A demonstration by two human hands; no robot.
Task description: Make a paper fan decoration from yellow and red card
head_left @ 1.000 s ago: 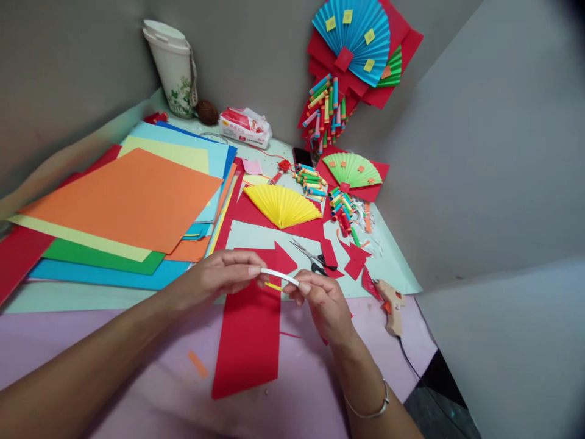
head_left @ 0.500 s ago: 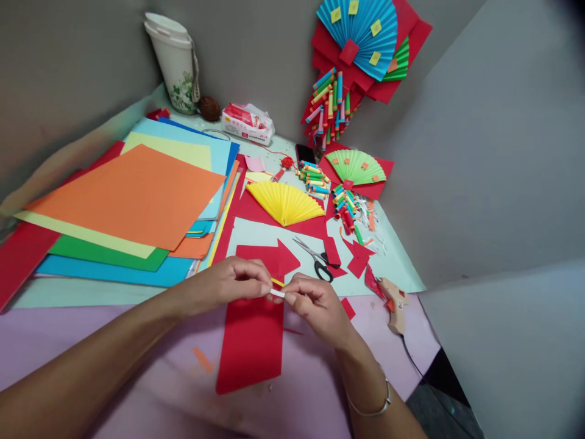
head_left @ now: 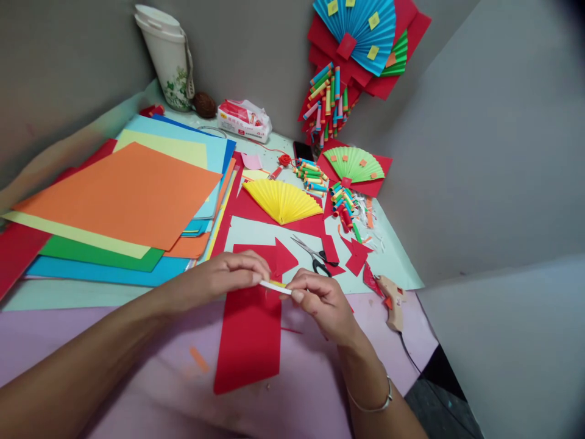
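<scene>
The surface (head_left: 114, 366), covered in pale purple and mint sheets, carries a fanned stack of coloured paper (head_left: 123, 195) on the left, orange on top. Four pleated paper fans show: a blue one (head_left: 361, 30) with a green one tucked behind it on the wall piece, which looks finished with its hanging rolls, a green one (head_left: 354, 164) lying flat with rolls beside it, and a yellow one (head_left: 282, 201) on red backing with no rolls attached, so apparently less far along. A long red card strip (head_left: 249, 341) lies under the hands.

One pair of scissors (head_left: 315, 256), one glue gun (head_left: 390, 299), one lidded cup (head_left: 167, 58) and one tissue pack (head_left: 244, 119) are there.

The left hand (head_left: 228, 277) and right hand (head_left: 320, 299) both pinch a thin white-and-yellow paper strip (head_left: 275, 285) between fingertips, held just above the red card, ends in each hand; it looks only partly worked.
</scene>
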